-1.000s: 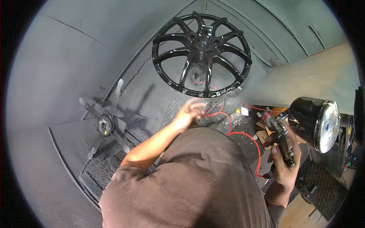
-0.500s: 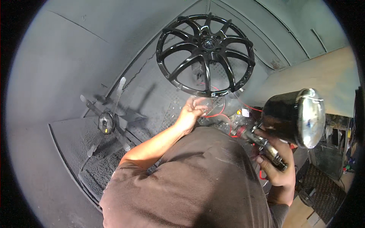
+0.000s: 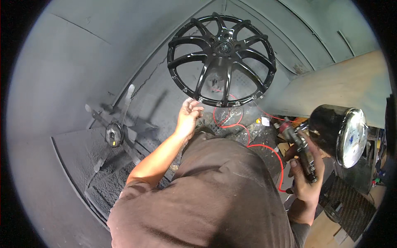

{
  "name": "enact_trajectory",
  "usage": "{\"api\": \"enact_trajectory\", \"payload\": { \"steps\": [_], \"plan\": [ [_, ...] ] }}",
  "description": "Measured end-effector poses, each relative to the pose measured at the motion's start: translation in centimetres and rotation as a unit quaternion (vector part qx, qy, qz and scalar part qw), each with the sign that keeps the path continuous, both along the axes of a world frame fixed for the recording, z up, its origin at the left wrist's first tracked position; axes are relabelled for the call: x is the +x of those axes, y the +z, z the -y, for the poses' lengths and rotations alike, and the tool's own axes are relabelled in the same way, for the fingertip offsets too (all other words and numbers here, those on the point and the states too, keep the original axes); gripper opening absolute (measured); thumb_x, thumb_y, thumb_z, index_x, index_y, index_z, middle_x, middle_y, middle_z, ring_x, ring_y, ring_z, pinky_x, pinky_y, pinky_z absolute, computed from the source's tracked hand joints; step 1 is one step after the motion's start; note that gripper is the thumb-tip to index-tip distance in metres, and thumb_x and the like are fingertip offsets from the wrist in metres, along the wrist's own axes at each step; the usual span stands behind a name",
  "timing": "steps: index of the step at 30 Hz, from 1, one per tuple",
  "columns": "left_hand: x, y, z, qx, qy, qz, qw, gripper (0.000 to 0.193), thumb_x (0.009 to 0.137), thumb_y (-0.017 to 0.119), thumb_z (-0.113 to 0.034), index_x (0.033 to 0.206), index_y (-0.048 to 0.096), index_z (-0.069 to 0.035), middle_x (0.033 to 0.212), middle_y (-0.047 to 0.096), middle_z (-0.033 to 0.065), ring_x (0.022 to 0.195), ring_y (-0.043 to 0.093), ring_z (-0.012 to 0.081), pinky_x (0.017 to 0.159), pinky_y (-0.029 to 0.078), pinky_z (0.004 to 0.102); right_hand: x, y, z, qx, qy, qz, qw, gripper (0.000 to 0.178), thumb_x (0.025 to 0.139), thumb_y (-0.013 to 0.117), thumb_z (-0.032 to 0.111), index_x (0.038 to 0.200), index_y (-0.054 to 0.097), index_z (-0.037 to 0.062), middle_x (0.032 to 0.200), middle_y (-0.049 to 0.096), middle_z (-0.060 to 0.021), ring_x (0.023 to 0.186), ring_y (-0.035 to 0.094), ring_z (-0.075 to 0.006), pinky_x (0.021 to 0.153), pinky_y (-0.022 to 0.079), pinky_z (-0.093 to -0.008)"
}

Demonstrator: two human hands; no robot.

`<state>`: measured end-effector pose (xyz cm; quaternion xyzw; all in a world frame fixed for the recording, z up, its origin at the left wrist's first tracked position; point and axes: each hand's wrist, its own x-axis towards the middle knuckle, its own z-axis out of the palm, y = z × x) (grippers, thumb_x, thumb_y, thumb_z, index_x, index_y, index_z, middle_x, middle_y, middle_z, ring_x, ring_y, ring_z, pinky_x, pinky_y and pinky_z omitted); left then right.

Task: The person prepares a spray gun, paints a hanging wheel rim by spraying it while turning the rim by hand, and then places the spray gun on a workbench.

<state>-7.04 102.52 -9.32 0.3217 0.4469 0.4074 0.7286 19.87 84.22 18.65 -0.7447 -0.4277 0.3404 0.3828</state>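
A glossy black multi-spoke wheel rim (image 3: 228,78) is held up at the top middle; what bears it is mostly hidden behind it. My left hand (image 3: 189,118) is at its lower left edge, fingers loosely bent and apart, holding nothing. The fingertips meet the rim's edge in the picture; whether they press on it I cannot tell. On the right, my right hand (image 3: 308,173) is wrapped round a paint spray gun (image 3: 298,142). A big dark cup with a shiny metal end (image 3: 351,138) is fixed to the gun, tilted out to the right.
A red air hose (image 3: 271,148) loops over the floor and runs up near my right hand. To the left stands a paint-crusted stand with several arms (image 3: 114,134). Grey walls (image 3: 74,70) close in on the left, and a cluttered shelf (image 3: 364,165) stands at the right.
The wheel rim has turned and tilted a little. My left hand has moved left and up to its edge. My right hand has carried the spray gun to the right, away from the rim.
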Motion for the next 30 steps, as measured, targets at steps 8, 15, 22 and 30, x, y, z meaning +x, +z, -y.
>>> {"api": "enact_trajectory", "payload": {
  "steps": [8,15,22,30],
  "plan": [
    [4.6,1.6,3.5,-0.02,-0.138,0.023,0.99,0.064,0.076,0.053,0.007,0.136,0.035,-0.007,0.136,0.046,0.0124,0.114,0.056,0.0238,0.089,0.051,0.0366,0.4,0.6,-0.9,-0.017,0.06,-0.058,0.996,0.049,0.083,0.068,-0.001,0.131,0.061,-0.0006,0.105,0.071,-0.0126,0.09,0.066,-0.0166,0.089,0.051,-0.0323],
    [4.5,-1.2,4.2,0.044,-0.379,0.015,0.924,0.077,0.077,0.054,0.009,0.15,0.033,-0.006,0.138,0.05,0.0133,0.113,0.055,0.0216,0.092,0.049,0.0337,0.4,0.1,-0.2,-0.098,0.183,-0.1,0.973,0.049,0.084,0.073,0.008,0.13,0.06,-0.0049,0.104,0.071,-0.0116,0.095,0.065,-0.0177,0.089,0.049,-0.0319],
    [1.7,-0.7,1.6,-0.045,-0.014,-0.026,0.999,0.055,0.082,0.049,0.011,0.133,0.045,-0.011,0.124,0.058,0.0087,0.099,0.061,0.0174,0.082,0.05,0.0299,-0.6,-0.5,0.2,-0.023,0.092,-0.04,0.995,0.051,0.087,0.067,0.001,0.135,0.055,-0.0056,0.106,0.069,-0.0106,0.094,0.065,-0.0175,0.093,0.048,-0.0306],
    [2.4,2.7,1.0,-0.081,-0.036,-0.04,0.995,0.045,0.082,0.051,0.005,0.125,0.041,-0.005,0.122,0.052,0.01,0.102,0.059,0.0192,0.079,0.049,0.0322,0.9,-0.3,-0.6,0.027,-0.013,-0.013,0.999,0.053,0.082,0.066,-0.004,0.135,0.059,-0.0007,0.121,0.067,-0.015,0.104,0.064,-0.0197,0.096,0.048,-0.0348]
  ]
}}
